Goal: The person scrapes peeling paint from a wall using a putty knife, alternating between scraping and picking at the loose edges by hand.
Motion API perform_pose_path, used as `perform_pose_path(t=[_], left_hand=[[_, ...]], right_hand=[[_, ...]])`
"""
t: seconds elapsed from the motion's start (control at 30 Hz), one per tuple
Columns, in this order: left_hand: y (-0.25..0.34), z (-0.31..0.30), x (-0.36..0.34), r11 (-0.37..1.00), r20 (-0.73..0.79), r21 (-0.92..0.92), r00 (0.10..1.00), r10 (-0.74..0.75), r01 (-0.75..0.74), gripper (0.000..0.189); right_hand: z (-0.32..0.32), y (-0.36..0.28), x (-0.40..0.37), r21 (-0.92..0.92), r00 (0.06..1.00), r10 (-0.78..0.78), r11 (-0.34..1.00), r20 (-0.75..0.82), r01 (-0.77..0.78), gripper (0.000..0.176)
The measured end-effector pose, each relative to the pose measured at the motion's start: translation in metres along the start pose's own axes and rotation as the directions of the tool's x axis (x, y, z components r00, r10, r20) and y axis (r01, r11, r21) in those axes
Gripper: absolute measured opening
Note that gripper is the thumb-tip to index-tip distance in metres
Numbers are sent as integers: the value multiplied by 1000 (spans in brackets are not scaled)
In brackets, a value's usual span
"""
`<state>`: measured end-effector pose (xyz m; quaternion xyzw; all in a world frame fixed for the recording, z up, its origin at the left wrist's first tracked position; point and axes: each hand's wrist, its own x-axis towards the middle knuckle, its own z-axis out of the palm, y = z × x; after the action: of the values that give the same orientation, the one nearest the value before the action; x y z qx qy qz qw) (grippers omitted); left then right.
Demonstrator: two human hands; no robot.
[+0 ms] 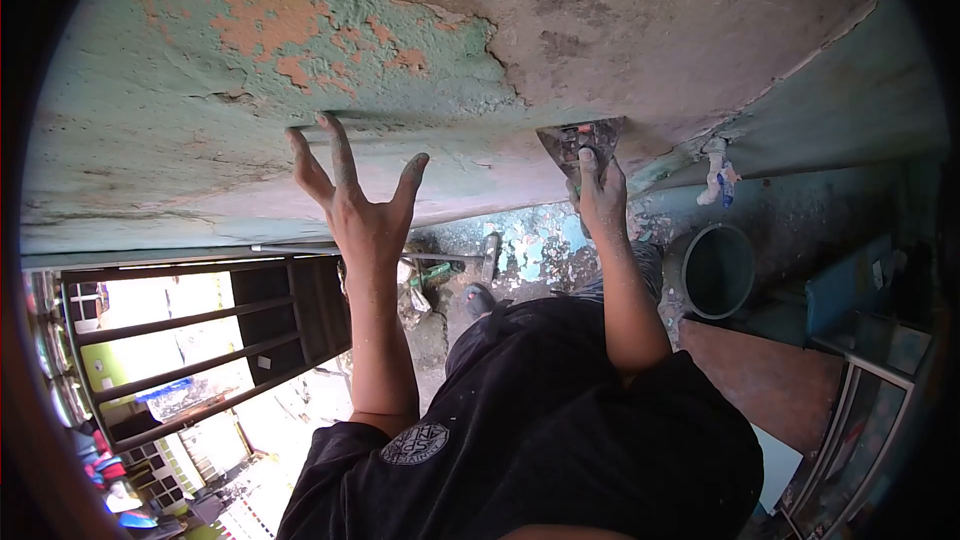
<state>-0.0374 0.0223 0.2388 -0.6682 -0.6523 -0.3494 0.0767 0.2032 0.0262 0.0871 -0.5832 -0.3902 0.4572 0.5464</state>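
Observation:
My right hand [603, 202] grips a scraper [580, 140] with a wide, dirty flat blade. Its blade edge is against the wall [430, 140], just below a large bare grey patch [620, 30] where the paint is gone. To the left, my left hand [362, 215] is spread with fingers apart and holds nothing. Its dusty fingertips are at the green painted surface; whether they press on it is hard to tell. Peeling paint with orange spots [270, 10] shows above that hand.
A tap [716, 170] sticks out of the wall right of the scraper. Beyond it stands a grey bucket [712, 270]. A brown board [765, 370] and a metal frame [850, 410] are at the lower right. Dark window bars [190, 320] are at the left.

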Motion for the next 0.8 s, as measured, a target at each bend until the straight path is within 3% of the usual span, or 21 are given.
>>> perform_pose_path(t=[0.23, 0.3, 0.43, 0.5, 0.6, 0.67, 0.7, 0.77, 0.8], left_hand=[[-1, 0, 0, 998, 12, -60, 1000, -26, 27, 99], [-4, 0, -1, 997, 14, -76, 1000, -20, 21, 98], [-2, 0, 0, 997, 17, -67, 999, -28, 29, 99], [-1, -2, 0, 997, 19, -78, 1000, -20, 21, 100], [-3, -2, -1, 998, 11, -62, 1000, -2, 3, 100], [-3, -5, 0, 997, 11, -76, 1000, 1, 0, 99], [-3, -5, 0, 996, 21, -85, 1000, -8, 10, 99], [-3, -7, 0, 996, 17, -85, 1000, 3, -2, 98], [-1, -9, 1, 997, 19, -79, 1000, 11, -9, 98]], right_hand=[[1, -6, 2, -54, 995, -78, 996, -57, 75, 37], [-1, -19, -6, -283, 960, -255, 935, -116, 214, 44], [-13, -25, 0, -410, 969, -241, 891, -59, 196, 46], [-12, -21, -3, -389, 958, -278, 892, -76, 228, 47], [-7, -22, -8, -377, 974, -214, 911, -79, 170, 47], [-1, -8, -10, -247, 982, -175, 957, -75, 152, 47], [7, -5, -8, -195, 966, -234, 958, -110, 210, 44], [13, 1, -7, -15, 997, -17, 1000, -74, 16, 40], [17, -5, -11, -13, 997, -14, 1000, -73, 13, 40]])
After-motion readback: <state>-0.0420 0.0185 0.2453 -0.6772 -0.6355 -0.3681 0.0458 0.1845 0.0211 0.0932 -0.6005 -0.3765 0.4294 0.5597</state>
